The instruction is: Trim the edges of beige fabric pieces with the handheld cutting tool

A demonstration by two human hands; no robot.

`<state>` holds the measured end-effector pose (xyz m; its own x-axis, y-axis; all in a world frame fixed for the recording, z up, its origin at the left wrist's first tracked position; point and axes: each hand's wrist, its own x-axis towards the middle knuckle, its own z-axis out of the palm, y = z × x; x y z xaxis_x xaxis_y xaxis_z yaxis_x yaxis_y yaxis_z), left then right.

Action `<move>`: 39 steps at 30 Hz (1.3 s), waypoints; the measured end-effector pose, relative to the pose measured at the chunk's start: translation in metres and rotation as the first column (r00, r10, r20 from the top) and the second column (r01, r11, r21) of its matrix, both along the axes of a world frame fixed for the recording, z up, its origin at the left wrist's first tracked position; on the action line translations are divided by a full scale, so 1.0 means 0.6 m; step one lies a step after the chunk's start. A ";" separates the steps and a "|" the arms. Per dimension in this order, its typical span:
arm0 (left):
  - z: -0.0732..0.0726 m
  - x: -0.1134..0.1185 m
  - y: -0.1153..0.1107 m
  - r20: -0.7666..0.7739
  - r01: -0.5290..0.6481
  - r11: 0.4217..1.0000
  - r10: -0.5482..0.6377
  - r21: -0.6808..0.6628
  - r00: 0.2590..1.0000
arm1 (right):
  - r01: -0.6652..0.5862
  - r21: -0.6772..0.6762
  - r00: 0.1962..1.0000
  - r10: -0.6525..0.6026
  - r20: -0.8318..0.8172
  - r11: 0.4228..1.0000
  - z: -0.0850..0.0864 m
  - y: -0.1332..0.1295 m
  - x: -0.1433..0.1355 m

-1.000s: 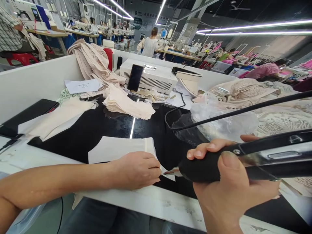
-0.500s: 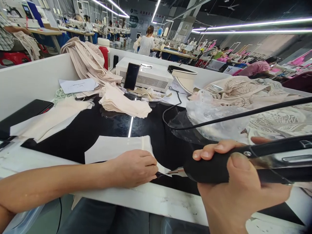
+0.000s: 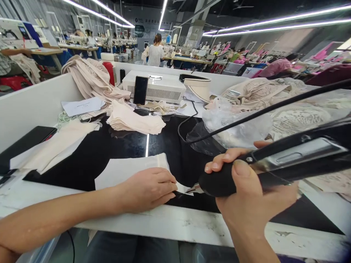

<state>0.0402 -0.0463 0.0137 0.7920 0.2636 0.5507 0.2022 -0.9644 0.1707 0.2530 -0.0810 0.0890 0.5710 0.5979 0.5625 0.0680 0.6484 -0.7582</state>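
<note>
A white flat piece, paper or fabric (image 3: 123, 171), with a thin cream strip (image 3: 162, 160) along its right side, lies on the black glossy surface. My left hand (image 3: 153, 187) rests on its lower right part, fingers together and bent, their tips at the piece's narrow end. My right hand (image 3: 255, 197) is wrapped round a thick black corded hand tool (image 3: 216, 182), thumb on top. The tool's metal tip (image 3: 195, 189) meets the narrow end just right of my left fingers. What lies under my left palm is hidden.
A stack of cream fabric pieces (image 3: 134, 118) lies behind. Cream and white pieces (image 3: 63, 140) and a black phone-like object (image 3: 24, 142) are left. A white vented box (image 3: 164, 89) with an upright phone (image 3: 140, 90) stands at the back. A black cable (image 3: 236, 126) crosses above plastic bags (image 3: 233, 120).
The tool's rear end has risen, so it tilts more steeply, with its tip still at the piece's narrow end. My left fingers have loosened slightly. The whole view has shifted a little.
</note>
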 end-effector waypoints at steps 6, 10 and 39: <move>0.016 -0.044 0.046 0.020 -0.127 0.985 0.130 -0.119 0.991 | 0.012 0.012 0.999 -0.012 0.050 1.000 -0.010 0.025 0.018; 0.014 -0.055 0.060 -0.093 -0.170 0.980 0.161 -0.104 0.983 | 0.076 0.036 0.992 -0.080 0.095 0.996 -0.010 0.053 0.036; 0.076 0.037 0.159 -0.485 -0.007 0.915 -0.207 -0.403 0.850 | -0.058 0.031 0.998 0.058 -0.002 0.998 -0.017 0.089 0.003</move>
